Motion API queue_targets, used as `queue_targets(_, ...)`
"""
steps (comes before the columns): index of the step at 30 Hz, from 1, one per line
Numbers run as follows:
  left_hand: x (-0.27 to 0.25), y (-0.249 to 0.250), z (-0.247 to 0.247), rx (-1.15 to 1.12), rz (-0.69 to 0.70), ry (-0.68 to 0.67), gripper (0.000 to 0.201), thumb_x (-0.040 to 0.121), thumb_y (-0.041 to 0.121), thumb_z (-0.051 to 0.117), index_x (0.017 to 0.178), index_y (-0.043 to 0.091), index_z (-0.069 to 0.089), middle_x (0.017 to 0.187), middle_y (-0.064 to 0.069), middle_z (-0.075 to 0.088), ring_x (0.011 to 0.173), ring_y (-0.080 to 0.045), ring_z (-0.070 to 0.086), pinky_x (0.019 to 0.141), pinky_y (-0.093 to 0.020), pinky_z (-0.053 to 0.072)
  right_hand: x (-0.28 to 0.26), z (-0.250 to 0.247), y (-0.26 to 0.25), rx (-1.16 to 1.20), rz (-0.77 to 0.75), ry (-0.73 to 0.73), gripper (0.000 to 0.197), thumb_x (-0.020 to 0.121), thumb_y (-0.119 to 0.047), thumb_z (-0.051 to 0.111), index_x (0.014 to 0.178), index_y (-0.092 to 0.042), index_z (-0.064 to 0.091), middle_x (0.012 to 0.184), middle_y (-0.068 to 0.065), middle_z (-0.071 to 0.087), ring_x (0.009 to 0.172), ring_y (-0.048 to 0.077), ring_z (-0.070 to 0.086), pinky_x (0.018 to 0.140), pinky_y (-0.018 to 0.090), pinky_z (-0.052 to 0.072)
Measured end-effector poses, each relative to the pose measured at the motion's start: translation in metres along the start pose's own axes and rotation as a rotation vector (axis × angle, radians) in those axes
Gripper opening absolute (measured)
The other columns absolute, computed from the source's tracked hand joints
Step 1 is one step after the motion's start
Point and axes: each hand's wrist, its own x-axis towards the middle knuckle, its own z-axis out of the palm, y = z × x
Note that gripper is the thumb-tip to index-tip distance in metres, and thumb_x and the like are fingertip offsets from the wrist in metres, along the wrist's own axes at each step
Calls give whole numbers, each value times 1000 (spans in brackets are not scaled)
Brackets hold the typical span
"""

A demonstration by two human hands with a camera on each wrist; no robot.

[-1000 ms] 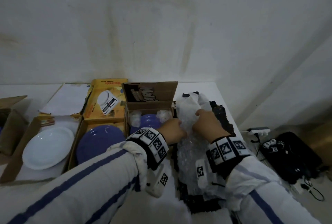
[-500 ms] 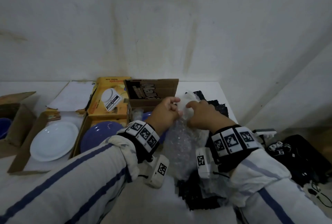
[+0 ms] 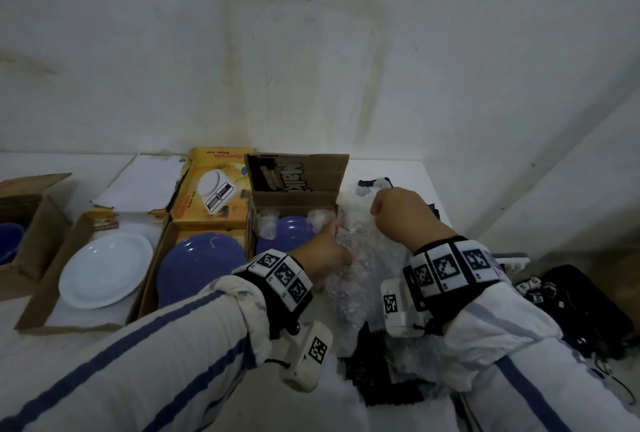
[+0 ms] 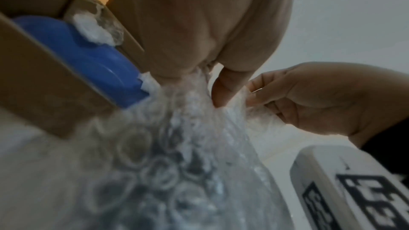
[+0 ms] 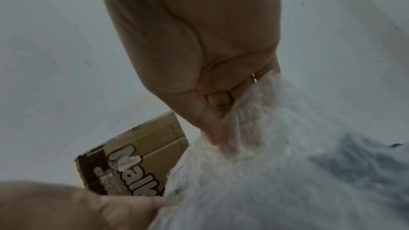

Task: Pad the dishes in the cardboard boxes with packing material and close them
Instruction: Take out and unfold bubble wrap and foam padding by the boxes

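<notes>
- Since half a second ago the hands have parted: the left has dropped nearer, the right has gone farther back.
- At left, a white plate (image 3: 105, 269) and a blue plate (image 3: 201, 265) lie in open boxes.
- The brown box (image 3: 294, 198) holds a blue dish (image 3: 294, 232), wadding seemingly at its corners.
- The left hand (image 3: 325, 253) pinches the bubble wrap (image 3: 360, 265) just beside that box.
- The right hand (image 3: 403, 213) grips its far end in a fist.
</notes>
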Motion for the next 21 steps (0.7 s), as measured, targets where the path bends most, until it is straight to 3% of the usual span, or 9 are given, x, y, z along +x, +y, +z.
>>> queue_targets(2,0,-2,6,105,14,-16,75,90,-9,47,150,18,13,138,-20,42,72,-21,57,46,-19,48,-2,-3,4,36,20,72,31,86,-1,43,108,-9,63,112,8,62,101,27,58,80,32,47)
queue_targets(5,5,-11,9,215,24,-42,82,90,1,54,151,18,3,147,-17,36,115,-31,54,80,-20,47,-6,-16,11,118,50,169,30,85,-5,44,108,-12,62,109,8,63,100,28,57,80,31,44)
queue_targets(8,13,-20,0,357,72,17,81,82,31,64,148,33,17,145,-16,39,131,-34,42,105,-35,41,-10,-33,13,200,57,286,28,83,-11,48,106,-18,61,108,5,63,97,25,56,75,27,38)
queue_targets(10,19,-17,-8,300,163,156,64,81,40,58,140,28,37,142,-11,42,129,-32,43,105,-45,41,-12,-42,9,206,7,326,26,84,-13,49,106,-18,62,106,3,65,92,21,54,73,25,35)
queue_targets(12,-2,3,-12,144,264,292,55,94,23,53,144,16,32,145,-9,31,127,-24,41,102,-35,42,-15,-47,-2,185,-98,318,24,84,-13,49,103,-18,64,103,2,66,93,20,56,73,25,37)
queue_targets(14,-8,16,-22,58,356,319,75,90,21,62,150,14,16,149,-5,20,129,-20,35,95,-24,42,-20,-49,-16,157,-240,318,23,84,-14,51,98,-19,67,102,1,68,95,21,60,75,26,43)
queue_targets(17,-18,28,-37,52,468,243,99,70,22,82,148,16,21,148,-8,32,130,-20,40,105,-40,40,-29,-50,-38,221,-420,297,21,82,-12,55,94,-18,71,99,-5,70,92,13,61,80,24,45)
queue_targets(19,-21,30,-48,-64,476,197,72,70,12,77,133,3,43,127,-15,56,114,-24,56,96,-41,50,-32,-51,-50,391,-468,279,22,82,-9,58,96,-18,72,94,-8,68,89,6,58,81,18,44)
queue_targets(21,-29,32,-59,-158,524,252,43,81,4,68,122,5,56,110,-11,65,100,-22,63,79,-29,56,-31,-51,-55,627,-455,284,26,83,-12,63,107,-20,68,89,-11,63,87,7,57,81,19,45)
